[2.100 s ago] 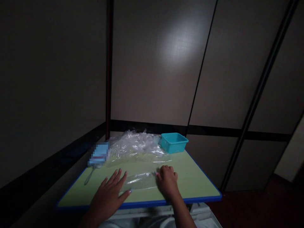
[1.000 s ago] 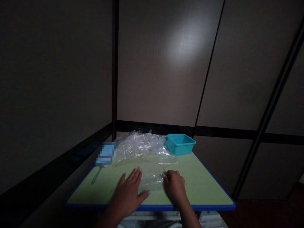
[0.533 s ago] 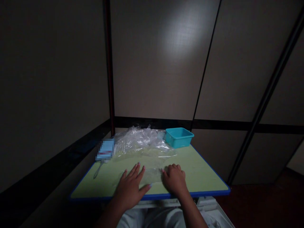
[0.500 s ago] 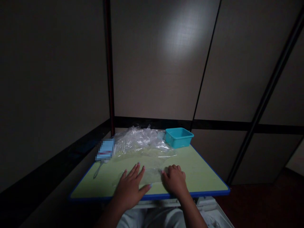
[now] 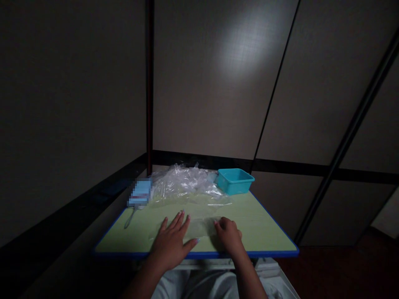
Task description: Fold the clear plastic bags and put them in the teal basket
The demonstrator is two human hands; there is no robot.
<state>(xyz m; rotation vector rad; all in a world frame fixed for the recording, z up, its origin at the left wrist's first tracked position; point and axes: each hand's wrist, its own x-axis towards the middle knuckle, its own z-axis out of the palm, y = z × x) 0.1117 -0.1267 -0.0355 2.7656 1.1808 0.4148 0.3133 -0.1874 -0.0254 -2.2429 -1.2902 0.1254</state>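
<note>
likely step: you're flattening clear plastic (image 5: 201, 227) on the table (image 5: 264, 224) | your left hand (image 5: 171, 246) spread over it | your right hand (image 5: 230, 236) curled at its right end, can't tell if pinching | next likely needs steady pressure
</note>
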